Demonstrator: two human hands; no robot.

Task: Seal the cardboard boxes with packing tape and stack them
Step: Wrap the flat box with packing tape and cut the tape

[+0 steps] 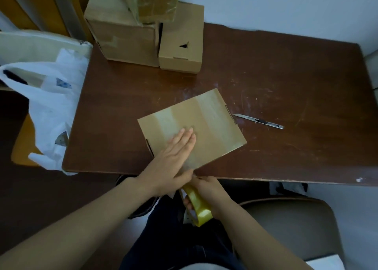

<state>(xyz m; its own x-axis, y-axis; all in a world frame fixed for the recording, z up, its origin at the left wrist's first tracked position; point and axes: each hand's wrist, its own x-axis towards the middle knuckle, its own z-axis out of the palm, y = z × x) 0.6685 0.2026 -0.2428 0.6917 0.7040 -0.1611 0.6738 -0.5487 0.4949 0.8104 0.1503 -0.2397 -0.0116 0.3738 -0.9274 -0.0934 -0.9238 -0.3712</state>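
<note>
Left hand (173, 157) flat on box (204, 124); right hand (210, 192) grips tape roll (197, 207).

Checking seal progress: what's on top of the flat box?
The left hand lies flat on the flat box, over glossy tape strips. Anything under the palm is hidden.

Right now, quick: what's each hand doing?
Left hand: open, pressing flat on the cardboard box.
Right hand: grips the tape roll.
</note>
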